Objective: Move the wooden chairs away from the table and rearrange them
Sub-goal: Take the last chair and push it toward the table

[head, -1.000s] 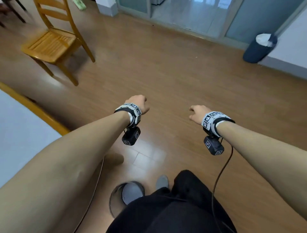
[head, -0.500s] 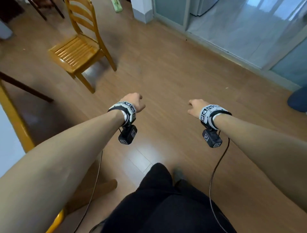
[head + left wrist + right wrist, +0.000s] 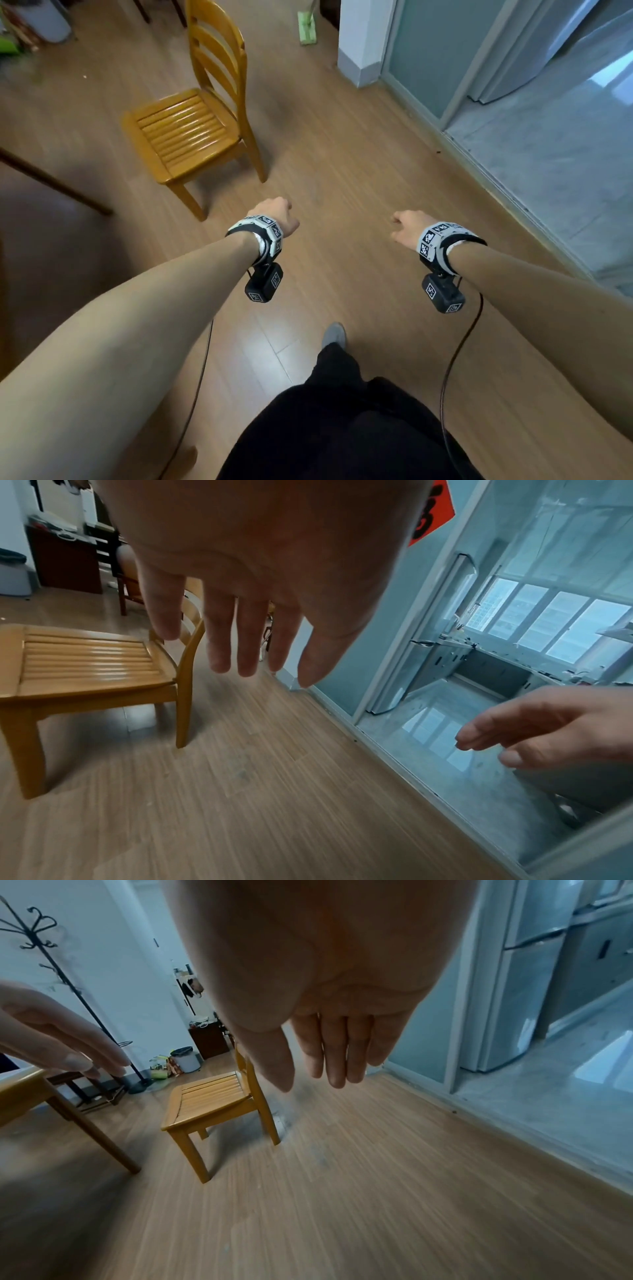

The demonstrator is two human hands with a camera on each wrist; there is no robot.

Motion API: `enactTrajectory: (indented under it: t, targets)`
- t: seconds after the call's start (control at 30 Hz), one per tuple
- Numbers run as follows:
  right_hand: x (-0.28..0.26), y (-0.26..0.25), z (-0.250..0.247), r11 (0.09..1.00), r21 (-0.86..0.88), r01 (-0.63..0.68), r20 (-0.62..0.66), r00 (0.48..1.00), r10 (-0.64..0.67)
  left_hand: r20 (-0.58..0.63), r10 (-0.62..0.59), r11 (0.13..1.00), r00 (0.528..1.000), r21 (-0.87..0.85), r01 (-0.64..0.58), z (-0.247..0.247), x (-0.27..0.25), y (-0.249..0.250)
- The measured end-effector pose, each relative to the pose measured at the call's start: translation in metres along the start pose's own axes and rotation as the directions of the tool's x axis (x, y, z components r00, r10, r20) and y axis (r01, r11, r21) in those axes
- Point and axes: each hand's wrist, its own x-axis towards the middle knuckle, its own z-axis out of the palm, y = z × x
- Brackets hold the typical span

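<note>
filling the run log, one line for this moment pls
phase: approaching wooden chair | left hand: open, empty | right hand: open, empty | chair: upright on floor, untouched

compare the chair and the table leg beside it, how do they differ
The chair is light honey-coloured wood; the table leg is darker brown. The chair stands whole in the open; only part of the table shows at the frame edge. Both stand on the floor, untouched.
</note>
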Motion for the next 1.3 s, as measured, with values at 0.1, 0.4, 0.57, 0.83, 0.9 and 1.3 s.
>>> enactTrajectory:
  t: [0.1,0.4,0.57,0.83,0.9,1.3]
  targets:
    - [0.064,-0.002,-0.058,1.0,0.0,0.012,-0.013,1.0,-0.012,-0.032,-0.033,0.999,0.999,-0.01,0.032,-0.046,0.063,0.01]
    - [0.306,-0.014,-0.19,0.988,-0.009,0.155,0.028,0.987,-0.155,-0.037,-0.157,0.987,0.987,-0.039,0.155,-0.15,0.272,0.041]
    - [0.44,-0.048,-0.269,0.953,-0.06,0.298,0.09,0.952,-0.292,0.006,-0.281,0.955,0.96,-0.094,0.28,-0.199,0.369,0.045]
    - [0.61,-0.145,-0.383,0.861,-0.165,0.482,0.125,0.876,-0.466,-0.022,-0.464,0.86,0.886,-0.251,0.444,-0.283,0.492,0.014]
    - [0.653,-0.176,-0.398,0.825,-0.203,0.527,0.139,0.85,-0.509,-0.009,-0.503,0.825,0.864,-0.303,0.477,-0.296,0.524,0.0]
    - [0.835,-0.367,-0.48,0.605,-0.388,0.695,0.32,0.717,-0.619,0.084,-0.732,0.538,0.676,-0.536,0.65,-0.362,0.646,-0.097]
